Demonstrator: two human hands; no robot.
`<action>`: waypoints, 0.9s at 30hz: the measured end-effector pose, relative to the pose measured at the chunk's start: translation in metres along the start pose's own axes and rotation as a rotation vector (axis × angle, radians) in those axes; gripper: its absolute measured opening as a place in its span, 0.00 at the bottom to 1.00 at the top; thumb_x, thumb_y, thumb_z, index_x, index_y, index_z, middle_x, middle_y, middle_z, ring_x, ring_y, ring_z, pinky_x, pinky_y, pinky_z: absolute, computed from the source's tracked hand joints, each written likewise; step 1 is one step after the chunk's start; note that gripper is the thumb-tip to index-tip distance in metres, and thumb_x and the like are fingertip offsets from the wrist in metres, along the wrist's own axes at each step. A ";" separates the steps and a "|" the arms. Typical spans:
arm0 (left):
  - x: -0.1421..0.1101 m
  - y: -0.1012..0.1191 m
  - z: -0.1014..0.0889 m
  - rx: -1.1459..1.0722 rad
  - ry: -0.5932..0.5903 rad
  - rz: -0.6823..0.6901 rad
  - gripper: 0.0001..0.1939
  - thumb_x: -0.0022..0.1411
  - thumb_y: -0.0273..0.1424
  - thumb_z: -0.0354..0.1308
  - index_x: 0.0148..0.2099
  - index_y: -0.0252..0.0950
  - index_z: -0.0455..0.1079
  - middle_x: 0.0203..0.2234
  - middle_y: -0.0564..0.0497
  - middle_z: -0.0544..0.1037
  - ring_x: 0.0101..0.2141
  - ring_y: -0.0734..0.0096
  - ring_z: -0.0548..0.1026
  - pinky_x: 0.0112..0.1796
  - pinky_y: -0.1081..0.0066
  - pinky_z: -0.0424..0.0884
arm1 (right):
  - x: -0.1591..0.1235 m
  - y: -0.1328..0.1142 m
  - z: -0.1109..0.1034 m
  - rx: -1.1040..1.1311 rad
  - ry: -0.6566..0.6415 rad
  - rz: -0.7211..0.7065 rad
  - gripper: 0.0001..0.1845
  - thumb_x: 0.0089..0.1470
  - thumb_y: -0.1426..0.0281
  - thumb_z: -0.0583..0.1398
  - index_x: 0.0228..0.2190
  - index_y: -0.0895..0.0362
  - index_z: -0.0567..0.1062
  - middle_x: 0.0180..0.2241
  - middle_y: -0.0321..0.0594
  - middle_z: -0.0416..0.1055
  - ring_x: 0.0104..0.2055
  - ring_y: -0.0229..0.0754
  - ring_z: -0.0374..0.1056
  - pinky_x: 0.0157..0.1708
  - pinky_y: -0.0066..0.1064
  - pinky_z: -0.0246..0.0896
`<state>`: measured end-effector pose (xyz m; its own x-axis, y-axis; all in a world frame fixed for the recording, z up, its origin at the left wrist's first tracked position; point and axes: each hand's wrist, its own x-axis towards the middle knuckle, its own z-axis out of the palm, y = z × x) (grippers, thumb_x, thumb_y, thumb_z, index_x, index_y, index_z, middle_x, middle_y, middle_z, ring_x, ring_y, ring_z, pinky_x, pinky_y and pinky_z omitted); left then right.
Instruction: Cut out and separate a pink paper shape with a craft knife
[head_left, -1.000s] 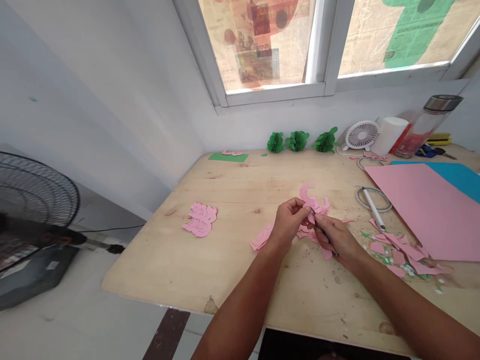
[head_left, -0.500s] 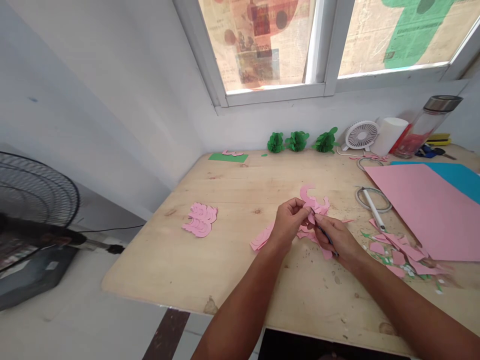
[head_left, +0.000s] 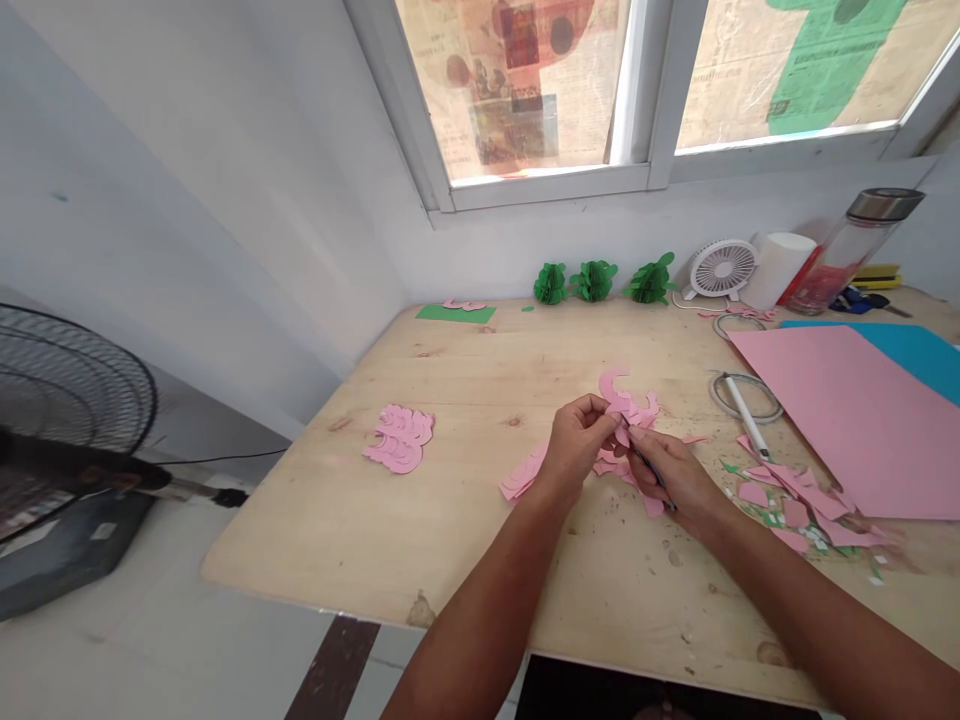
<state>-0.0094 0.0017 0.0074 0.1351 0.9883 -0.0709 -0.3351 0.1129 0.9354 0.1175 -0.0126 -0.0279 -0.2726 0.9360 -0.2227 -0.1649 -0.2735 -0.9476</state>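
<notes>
My left hand [head_left: 581, 438] is closed in a pinch on a small piece of pink paper [head_left: 622, 432]. Right beside it, my right hand [head_left: 675, 475] grips a slim dark tool [head_left: 651, 466], whose tip meets the paper between both hands' fingertips. Fingers cover much of the tool, so its exact kind is unclear. Curved pink paper cut-outs [head_left: 616, 384] lie on the table just beyond the fingers. A pink paper strip [head_left: 523, 478] lies partly under my left hand. Farther left sits a stack of scalloped pink cut-outs [head_left: 401, 438].
On the right lie pink and green scraps [head_left: 806, 510], a white pen [head_left: 746, 418] and a pink sheet [head_left: 862, 420] over a blue one [head_left: 919, 350]. Along the wall stand green paper ornaments [head_left: 595, 281], a small white fan [head_left: 722, 270] and a glass bottle [head_left: 855, 250].
</notes>
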 end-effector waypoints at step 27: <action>0.000 0.001 0.000 0.008 0.006 -0.010 0.09 0.46 0.30 0.59 0.23 0.33 0.61 0.14 0.56 0.67 0.16 0.80 0.64 0.22 0.76 0.63 | -0.002 -0.004 0.001 -0.031 0.008 0.008 0.22 0.50 0.54 0.56 0.18 0.58 0.61 0.12 0.27 0.49 0.13 0.27 0.39 0.13 0.24 0.29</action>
<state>-0.0094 0.0019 0.0081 0.1322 0.9878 -0.0821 -0.3264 0.1216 0.9374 0.1180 -0.0133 -0.0239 -0.2666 0.9354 -0.2324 -0.1331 -0.2746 -0.9523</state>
